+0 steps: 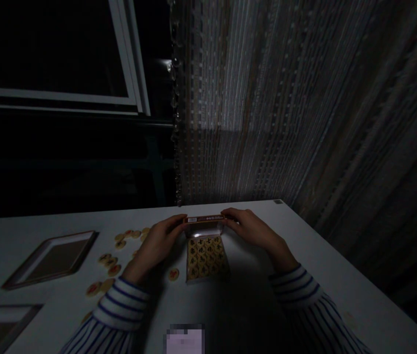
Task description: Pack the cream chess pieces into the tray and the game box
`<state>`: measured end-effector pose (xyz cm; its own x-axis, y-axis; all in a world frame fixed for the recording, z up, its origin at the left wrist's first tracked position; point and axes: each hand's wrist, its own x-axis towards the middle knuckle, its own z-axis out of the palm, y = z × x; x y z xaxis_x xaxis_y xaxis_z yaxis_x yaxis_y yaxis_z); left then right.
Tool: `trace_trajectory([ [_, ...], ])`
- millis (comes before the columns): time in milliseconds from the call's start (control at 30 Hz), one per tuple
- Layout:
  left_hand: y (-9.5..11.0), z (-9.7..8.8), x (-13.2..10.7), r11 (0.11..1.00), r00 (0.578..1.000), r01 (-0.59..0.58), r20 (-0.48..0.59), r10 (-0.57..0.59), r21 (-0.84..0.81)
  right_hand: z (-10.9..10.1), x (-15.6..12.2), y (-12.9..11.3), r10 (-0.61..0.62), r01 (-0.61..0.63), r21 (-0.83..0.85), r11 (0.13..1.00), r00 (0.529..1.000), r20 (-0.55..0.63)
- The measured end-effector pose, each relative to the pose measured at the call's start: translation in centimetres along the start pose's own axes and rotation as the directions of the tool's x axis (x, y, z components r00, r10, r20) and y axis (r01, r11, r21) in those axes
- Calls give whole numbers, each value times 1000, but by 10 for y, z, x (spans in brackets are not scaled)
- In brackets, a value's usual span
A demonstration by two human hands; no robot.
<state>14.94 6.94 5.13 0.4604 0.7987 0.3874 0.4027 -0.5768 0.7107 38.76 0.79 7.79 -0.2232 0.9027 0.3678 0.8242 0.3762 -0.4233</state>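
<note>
Between my two hands is a small brown cardboard box sleeve (pixel 205 219) with a printed barcode, tilted up at the far end of a square tray. My left hand (pixel 158 241) grips its left end, thumb and fingers closed on it. On the other end, my right hand (pixel 254 228) holds it the same way. The tray holds rows of round xiangqi pieces (pixel 207 255) with dark characters facing up. A single piece with a red character (pixel 173 274) lies just left of the tray. Whether the sleeve touches the tray is hard to tell in the dim light.
Several loose xiangqi pieces (pixel 114 270) are scattered on the white table (pixel 252 305) at left. Beyond them lies an open shallow box part (pixel 55 258), with another (pixel 5 322) nearer. A pixelated object (pixel 185 340) sits at the near edge. A string curtain (pixel 237 98) hangs behind.
</note>
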Motion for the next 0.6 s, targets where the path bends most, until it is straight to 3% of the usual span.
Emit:
trace_trajectory([
  [600,1,0,-2,1000,999,14,34,-14,0,-1,-1,0,-1,0,8,1000,999,51],
])
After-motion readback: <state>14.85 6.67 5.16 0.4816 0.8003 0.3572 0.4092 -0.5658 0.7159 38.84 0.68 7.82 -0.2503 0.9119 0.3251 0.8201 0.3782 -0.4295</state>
